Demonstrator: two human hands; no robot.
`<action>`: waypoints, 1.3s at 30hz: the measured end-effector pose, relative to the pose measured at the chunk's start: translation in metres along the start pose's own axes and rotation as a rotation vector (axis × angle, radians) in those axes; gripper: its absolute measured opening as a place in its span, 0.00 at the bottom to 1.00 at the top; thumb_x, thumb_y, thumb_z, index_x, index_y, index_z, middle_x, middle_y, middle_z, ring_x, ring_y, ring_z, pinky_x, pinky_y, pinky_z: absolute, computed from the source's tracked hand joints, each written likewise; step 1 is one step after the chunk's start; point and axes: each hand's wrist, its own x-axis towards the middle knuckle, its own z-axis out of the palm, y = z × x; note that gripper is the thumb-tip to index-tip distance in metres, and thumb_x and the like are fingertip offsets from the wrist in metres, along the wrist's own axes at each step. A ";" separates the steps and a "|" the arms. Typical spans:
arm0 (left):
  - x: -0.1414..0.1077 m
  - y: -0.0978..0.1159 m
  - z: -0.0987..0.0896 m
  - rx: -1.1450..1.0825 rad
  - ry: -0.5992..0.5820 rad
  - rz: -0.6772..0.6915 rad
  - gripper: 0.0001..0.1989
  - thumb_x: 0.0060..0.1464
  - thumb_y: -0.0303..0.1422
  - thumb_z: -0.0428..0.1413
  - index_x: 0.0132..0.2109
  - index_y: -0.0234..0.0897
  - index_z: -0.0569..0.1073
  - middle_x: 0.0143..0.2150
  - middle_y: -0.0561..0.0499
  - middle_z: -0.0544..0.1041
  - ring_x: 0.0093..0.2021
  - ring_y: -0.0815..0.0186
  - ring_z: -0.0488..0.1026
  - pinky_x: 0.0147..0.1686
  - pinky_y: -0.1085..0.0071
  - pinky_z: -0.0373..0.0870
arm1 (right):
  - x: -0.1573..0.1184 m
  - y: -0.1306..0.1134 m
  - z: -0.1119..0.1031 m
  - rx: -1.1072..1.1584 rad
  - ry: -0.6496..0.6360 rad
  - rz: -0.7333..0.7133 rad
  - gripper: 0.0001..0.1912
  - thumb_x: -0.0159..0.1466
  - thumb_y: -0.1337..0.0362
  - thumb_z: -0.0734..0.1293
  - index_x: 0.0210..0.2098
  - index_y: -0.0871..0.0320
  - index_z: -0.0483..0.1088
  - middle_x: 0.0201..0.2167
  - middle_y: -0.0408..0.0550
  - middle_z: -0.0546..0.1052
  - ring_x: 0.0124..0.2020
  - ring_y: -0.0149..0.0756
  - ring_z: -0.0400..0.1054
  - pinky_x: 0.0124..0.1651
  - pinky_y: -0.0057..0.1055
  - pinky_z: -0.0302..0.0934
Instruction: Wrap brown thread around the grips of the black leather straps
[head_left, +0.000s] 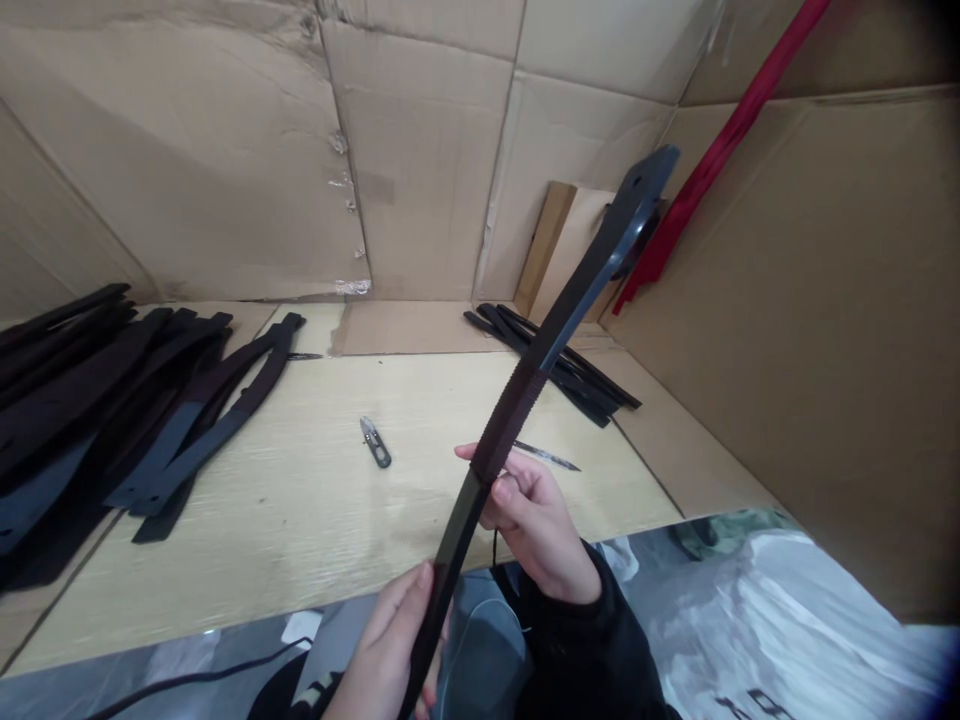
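A long black strap runs diagonally across the view, with a hole near its upper end and a dark brown stitched wrap around its middle. My left hand is closed round the lower part, thumb along its edge. My right hand pinches the strap at the lower end of the wrap, thumb in front and a finger reaching behind. A thin dark cord hangs below the right hand. Thread snips lie on the table to the left, and a slim pointed tool lies behind the right hand.
Many similar black straps are piled at the left. Several thin black strips lie at the back right. Cardboard walls enclose the table. A red strip hangs at right; a white plastic sack stands below.
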 end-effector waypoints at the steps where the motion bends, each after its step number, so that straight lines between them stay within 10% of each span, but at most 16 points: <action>1: 0.000 0.000 -0.001 0.005 -0.029 -0.009 0.29 0.44 0.60 0.50 0.24 0.36 0.60 0.13 0.58 0.61 0.11 0.78 0.54 0.12 0.82 0.50 | 0.000 0.001 -0.001 -0.002 -0.009 -0.003 0.19 0.58 0.55 0.70 0.45 0.58 0.72 0.13 0.32 0.47 0.17 0.21 0.37 0.21 0.24 0.34; 7: 0.005 0.002 -0.010 0.185 -0.301 0.159 0.30 0.50 0.61 0.42 0.33 0.35 0.65 0.15 0.58 0.61 0.13 0.78 0.52 0.14 0.80 0.50 | -0.001 0.000 -0.001 -0.166 0.154 -0.109 0.13 0.52 0.57 0.73 0.33 0.59 0.73 0.15 0.36 0.59 0.18 0.21 0.45 0.21 0.22 0.41; 12: 0.008 0.002 -0.004 0.530 0.060 0.347 0.21 0.55 0.50 0.48 0.28 0.36 0.61 0.25 0.53 0.68 0.27 0.73 0.68 0.30 0.78 0.62 | 0.000 -0.004 0.009 -0.338 0.363 -0.130 0.11 0.52 0.59 0.73 0.28 0.60 0.70 0.23 0.42 0.69 0.23 0.26 0.57 0.24 0.22 0.51; 17: 0.008 -0.008 -0.002 0.392 0.102 0.238 0.25 0.52 0.57 0.46 0.31 0.36 0.63 0.19 0.56 0.62 0.20 0.74 0.60 0.20 0.78 0.56 | 0.001 0.006 0.006 -0.214 0.274 -0.077 0.17 0.55 0.52 0.71 0.34 0.60 0.72 0.22 0.41 0.65 0.22 0.25 0.53 0.24 0.22 0.48; 24: 0.012 -0.006 -0.012 0.084 -0.429 0.192 0.29 0.44 0.60 0.51 0.28 0.35 0.61 0.12 0.61 0.55 0.12 0.79 0.48 0.16 0.80 0.49 | 0.002 0.008 0.005 0.009 0.082 0.002 0.19 0.48 0.51 0.75 0.26 0.61 0.70 0.15 0.36 0.58 0.17 0.20 0.46 0.21 0.21 0.42; 31: 0.015 -0.003 0.004 0.500 0.184 0.357 0.20 0.53 0.49 0.51 0.30 0.35 0.67 0.22 0.52 0.70 0.25 0.70 0.68 0.28 0.77 0.63 | 0.003 0.010 0.009 -0.230 0.345 -0.100 0.13 0.52 0.57 0.74 0.26 0.59 0.70 0.23 0.42 0.69 0.25 0.27 0.60 0.28 0.23 0.55; 39: 0.010 0.005 -0.001 0.230 -0.211 0.074 0.29 0.46 0.60 0.48 0.32 0.36 0.64 0.11 0.62 0.55 0.11 0.78 0.48 0.13 0.81 0.48 | 0.003 0.015 -0.012 -0.148 0.051 -0.118 0.18 0.52 0.49 0.72 0.32 0.58 0.74 0.20 0.40 0.61 0.21 0.24 0.48 0.23 0.24 0.43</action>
